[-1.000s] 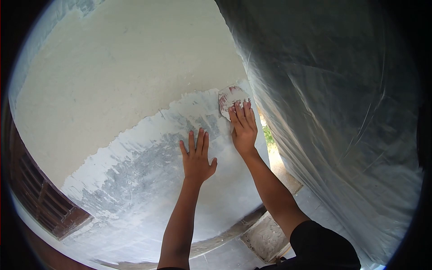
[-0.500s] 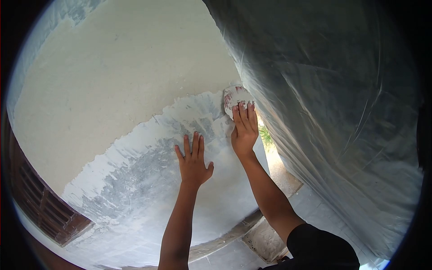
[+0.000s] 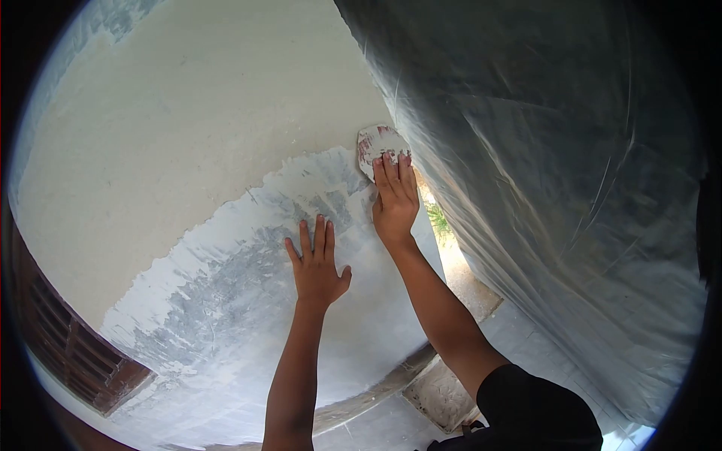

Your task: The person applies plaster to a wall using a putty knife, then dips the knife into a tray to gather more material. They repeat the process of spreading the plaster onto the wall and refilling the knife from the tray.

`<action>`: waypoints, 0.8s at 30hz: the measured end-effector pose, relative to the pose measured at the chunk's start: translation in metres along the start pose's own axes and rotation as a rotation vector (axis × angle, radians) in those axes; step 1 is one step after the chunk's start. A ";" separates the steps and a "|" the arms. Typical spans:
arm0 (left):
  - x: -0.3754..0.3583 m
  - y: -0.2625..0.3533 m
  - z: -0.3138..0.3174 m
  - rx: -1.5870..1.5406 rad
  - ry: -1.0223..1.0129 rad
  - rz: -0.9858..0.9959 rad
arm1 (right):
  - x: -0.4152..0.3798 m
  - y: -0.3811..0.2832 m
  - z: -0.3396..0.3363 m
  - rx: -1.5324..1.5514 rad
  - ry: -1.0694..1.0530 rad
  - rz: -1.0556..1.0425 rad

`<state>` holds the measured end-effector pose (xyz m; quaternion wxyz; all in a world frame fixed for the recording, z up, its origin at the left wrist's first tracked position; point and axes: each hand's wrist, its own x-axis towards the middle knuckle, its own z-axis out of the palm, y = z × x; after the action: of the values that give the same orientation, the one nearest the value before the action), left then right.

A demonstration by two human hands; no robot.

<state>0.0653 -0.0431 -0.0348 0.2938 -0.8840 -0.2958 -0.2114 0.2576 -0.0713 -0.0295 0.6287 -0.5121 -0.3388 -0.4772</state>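
Observation:
My right hand [image 3: 394,199] presses a small putty-smeared scraper pad [image 3: 374,144] flat against the wall [image 3: 188,128], at the upper edge of the white-grey skimmed patch [image 3: 248,278], close to the plastic sheet. Its fingers lie stretched over the pad. My left hand [image 3: 316,267] rests flat on the skimmed patch lower down and to the left, fingers spread, holding nothing. The upper part of the wall is cream and rough.
A translucent plastic sheet [image 3: 556,188] hangs along the right side. A dark wooden louvred frame [image 3: 71,346] sits at the lower left. Below the wall lie a ledge and a putty-caked board [image 3: 440,395] on the tiled floor.
My right hand has slid the pad upward and slightly left along the patch's edge. My left hand has shifted a little left on the wall.

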 end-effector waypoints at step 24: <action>-0.002 0.002 0.001 0.005 0.025 0.001 | 0.005 -0.003 -0.009 0.049 0.034 -0.032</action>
<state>0.0655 -0.0441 -0.0370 0.2997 -0.8806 -0.2923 -0.2218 0.2557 -0.0811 -0.0258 0.6391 -0.4829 -0.3477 -0.4873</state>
